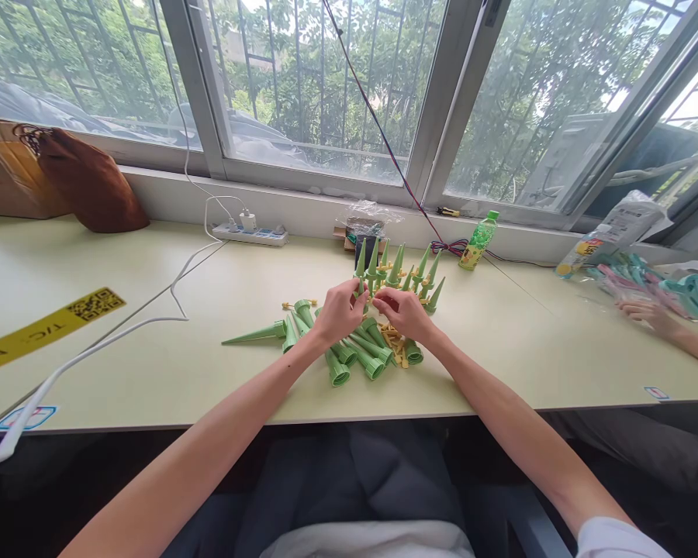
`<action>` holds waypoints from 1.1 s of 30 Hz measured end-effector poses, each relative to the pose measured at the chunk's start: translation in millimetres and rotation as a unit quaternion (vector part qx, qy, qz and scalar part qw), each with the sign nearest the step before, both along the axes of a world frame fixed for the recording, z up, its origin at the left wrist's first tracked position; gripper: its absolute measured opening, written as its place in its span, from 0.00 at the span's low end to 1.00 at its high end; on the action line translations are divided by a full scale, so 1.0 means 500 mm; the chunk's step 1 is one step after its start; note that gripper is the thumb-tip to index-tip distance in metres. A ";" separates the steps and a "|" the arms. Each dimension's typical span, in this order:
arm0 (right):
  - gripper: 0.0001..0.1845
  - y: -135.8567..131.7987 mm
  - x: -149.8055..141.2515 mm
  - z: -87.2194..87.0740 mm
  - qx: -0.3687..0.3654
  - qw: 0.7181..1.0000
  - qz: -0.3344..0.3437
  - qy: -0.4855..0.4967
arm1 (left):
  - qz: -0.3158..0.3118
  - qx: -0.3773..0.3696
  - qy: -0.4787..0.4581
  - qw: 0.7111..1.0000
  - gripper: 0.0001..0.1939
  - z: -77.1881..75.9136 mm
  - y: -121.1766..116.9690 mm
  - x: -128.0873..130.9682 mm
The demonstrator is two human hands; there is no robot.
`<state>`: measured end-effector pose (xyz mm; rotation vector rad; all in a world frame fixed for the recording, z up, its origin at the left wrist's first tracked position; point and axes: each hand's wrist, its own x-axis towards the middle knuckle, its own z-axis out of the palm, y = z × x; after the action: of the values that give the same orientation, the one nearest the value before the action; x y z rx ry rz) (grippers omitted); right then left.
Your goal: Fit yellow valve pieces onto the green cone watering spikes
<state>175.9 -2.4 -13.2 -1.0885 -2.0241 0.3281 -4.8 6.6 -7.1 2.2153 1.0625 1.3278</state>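
Observation:
My left hand (342, 311) is closed around a green plant-watering spike (361, 287), whose tip shows above the fingers. Close beside it, my right hand (405, 311) has thumb and fingers pinched together near that spike. Anything between the right fingertips is too small to make out. Behind both hands, several green spikes (394, 267) stand point up with small yellow valve pieces on them. In front, more spikes (374, 366) lie in a pile with their wide threaded ends toward me. Loose yellow valve pieces (396, 346) lie under my right hand.
A white power strip (253, 234) with a cable sits at the back left. A green-capped bottle (478, 242) stands at the back right. Clear plastic wrap (368, 217) lies on a box by the window. Another person's hand (645, 311) is at far right beside bagged items.

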 end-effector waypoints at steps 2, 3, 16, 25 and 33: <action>0.17 0.000 0.001 -0.001 -0.006 1.000 -0.002 0.012 | 0.006 -0.001 -0.003 1.000 0.07 0.001 0.000 0.000; 0.18 0.000 0.002 -0.002 -0.008 1.000 -0.001 0.015 | 0.008 -0.002 -0.004 1.000 0.07 0.001 0.000 0.000; 0.17 -0.001 -0.001 0.001 -0.012 1.000 0.003 0.003 | 0.007 0.003 0.005 1.000 0.07 -0.002 0.001 -0.001; 0.15 0.000 -0.001 -0.001 -0.007 1.000 0.020 0.001 | 0.008 0.007 0.010 1.000 0.07 0.000 0.001 0.000; 0.17 -0.001 -0.001 -0.002 -0.020 1.000 0.004 0.011 | 0.007 0.008 0.013 1.000 0.08 0.000 0.001 -0.001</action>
<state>175.4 -2.7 -14.3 -1.0968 -2.0103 0.3851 -5.2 7.0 -7.2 2.2475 1.0807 1.3213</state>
